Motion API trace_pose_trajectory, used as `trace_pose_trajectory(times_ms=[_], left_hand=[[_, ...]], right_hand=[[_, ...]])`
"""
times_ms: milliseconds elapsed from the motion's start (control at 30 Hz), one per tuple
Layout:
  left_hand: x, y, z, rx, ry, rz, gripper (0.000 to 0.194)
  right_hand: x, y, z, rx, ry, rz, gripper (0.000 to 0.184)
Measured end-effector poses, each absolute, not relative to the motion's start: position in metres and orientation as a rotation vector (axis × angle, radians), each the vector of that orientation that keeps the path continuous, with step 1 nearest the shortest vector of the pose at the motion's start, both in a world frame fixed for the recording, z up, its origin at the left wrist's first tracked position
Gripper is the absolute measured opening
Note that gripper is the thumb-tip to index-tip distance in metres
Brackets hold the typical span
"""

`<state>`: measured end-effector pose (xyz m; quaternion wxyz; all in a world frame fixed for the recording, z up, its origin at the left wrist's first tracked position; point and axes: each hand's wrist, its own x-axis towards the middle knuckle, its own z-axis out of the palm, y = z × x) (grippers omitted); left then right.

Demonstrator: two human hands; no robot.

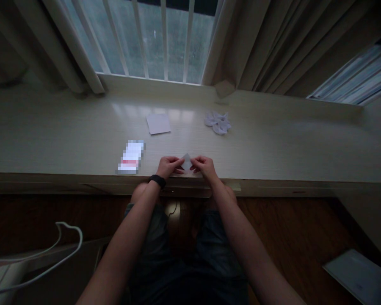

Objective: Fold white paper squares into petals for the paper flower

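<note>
A small folded piece of paper (186,162), pale and pointed at the top, is held between both hands just above the front edge of the long desk (273,148). My left hand (170,165), with a black band on its wrist, pinches the paper's left side. On the opposite side, my right hand (203,165) grips it between thumb and fingers. Part of the paper is covered by the fingertips. Behind the hands lie a stack of square white paper sheets (158,123) and, further right, a white shape with several rounded lobes (218,123), seemingly folded paper.
A phone (131,156) with a lit, blurred screen rests left of my hands. Beyond the desk are a barred window (152,42) and curtains (257,42). A white cable (78,239) loops at lower left; a pale flat panel (362,273) sits low on the right.
</note>
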<state>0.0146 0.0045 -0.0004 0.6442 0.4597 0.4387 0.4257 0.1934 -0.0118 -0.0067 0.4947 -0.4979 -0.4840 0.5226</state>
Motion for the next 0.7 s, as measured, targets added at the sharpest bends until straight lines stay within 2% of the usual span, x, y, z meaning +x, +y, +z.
trace_pose_trajectory(times_ms=[367, 533, 700], left_hand=[[0.0161, 0.0045, -0.0012, 1.085, 1.003, 0.98, 0.041], [0.0169, 0.0064, -0.0032, 1.033, 0.988, 0.94, 0.038], [0.0182, 0.0057, -0.0028, 1.055, 0.991, 0.977, 0.035]], right_hand=[[0.1907, -0.0111, -0.0074, -1.229, -1.209, 1.231, 0.041], [0.1936, -0.0134, -0.0069, -1.193, -1.28, 1.229, 0.051], [0.1935, -0.0134, -0.0097, -1.178, -1.196, 1.207, 0.049]])
